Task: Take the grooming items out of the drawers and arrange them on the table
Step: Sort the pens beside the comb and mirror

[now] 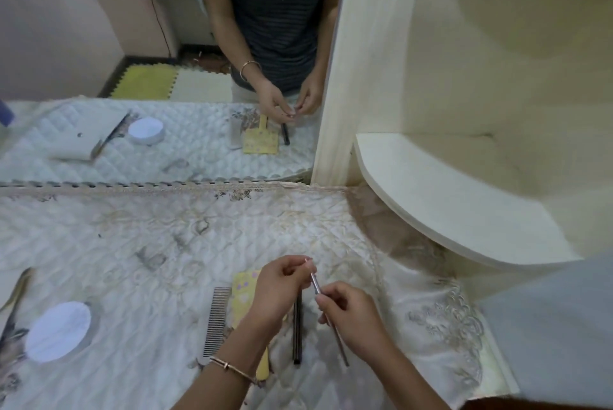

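both hands meet over the near middle of the quilted table cover. the right hand is closed around a thin metal stick, and the left hand pinches its far tip. under them lie a yellow brush, a metal comb to its left, and a dark pencil.

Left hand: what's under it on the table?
Under the left hand lies a yellow paddle brush, head and handle end showing, middle covered. Beside it, a black pencil, its top end hidden. The metal comb lies clear.
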The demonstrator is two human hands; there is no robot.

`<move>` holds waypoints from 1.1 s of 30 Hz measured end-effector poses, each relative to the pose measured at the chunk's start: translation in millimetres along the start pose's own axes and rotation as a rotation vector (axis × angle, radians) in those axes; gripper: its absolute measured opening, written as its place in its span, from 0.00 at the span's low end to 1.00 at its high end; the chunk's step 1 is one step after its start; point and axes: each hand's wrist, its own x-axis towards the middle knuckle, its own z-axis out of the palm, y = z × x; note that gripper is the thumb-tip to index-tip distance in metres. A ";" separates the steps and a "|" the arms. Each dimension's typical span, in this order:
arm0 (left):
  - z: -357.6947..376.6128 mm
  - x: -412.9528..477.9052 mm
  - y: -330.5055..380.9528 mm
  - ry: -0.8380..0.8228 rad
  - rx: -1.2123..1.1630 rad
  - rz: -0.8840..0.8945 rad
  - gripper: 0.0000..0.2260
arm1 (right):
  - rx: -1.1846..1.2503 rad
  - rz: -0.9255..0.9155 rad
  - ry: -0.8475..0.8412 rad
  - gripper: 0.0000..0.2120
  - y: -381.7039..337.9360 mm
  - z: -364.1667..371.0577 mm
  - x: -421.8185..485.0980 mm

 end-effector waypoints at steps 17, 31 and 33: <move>1.0 -7.5 -16.9 0.057 0.458 0.033 0.03 | -0.010 0.078 0.154 0.04 31.3 -22.9 8.3; 6.3 -24.1 -60.9 0.108 0.954 0.226 0.11 | -0.288 0.088 0.126 0.14 51.8 4.8 16.0; 1.5 -28.2 -60.9 0.104 1.011 0.185 0.12 | -0.311 0.080 0.131 0.14 52.8 5.2 15.7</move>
